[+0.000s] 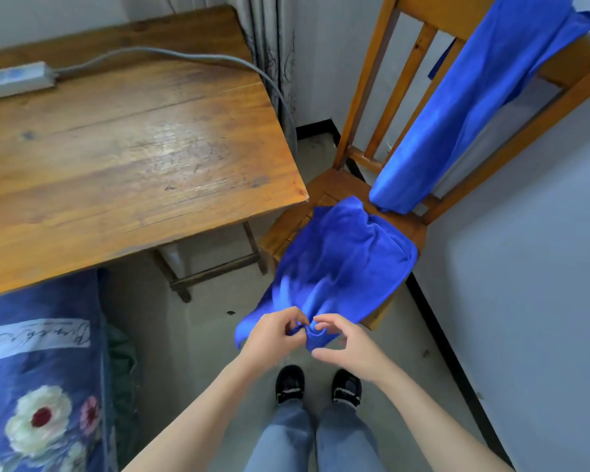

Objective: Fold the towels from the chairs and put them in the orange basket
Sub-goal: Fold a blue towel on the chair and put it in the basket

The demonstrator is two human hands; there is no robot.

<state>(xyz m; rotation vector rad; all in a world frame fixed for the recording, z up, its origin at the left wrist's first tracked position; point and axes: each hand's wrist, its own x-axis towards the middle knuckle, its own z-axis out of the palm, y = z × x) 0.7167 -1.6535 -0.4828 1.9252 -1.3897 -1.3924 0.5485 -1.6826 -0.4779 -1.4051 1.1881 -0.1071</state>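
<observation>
at the front edge of the wooden chair [324, 189], in the head view, a blue towel [344, 264] lies crumpled over the seat, and its near edge hangs off the front toward the person. the left grip [275, 335], a bare hand, is clamped on that hanging edge, thumb and fingertips pinching the cloth. the right grip [346, 345] sits just beside it, forefinger and thumb curved round a small bunch of the same edge, with the forefinger tip on the cloth. the two grips nearly touch, with the bunched cloth between them. a second blue towel [457, 107] is draped over the chair's backrest, its lower end reaching down to the seat just behind the first towel. the chair stands against a pale wall, beside the corner of a wooden worktop [133, 148] that carries a white power strip [14, 80] and its grey cable [184, 57]. a blue floral bed cover [38, 386] fills the lower left. below the grips, black shoes [290, 383] and jeans stand on the grey floor [201, 335].
</observation>
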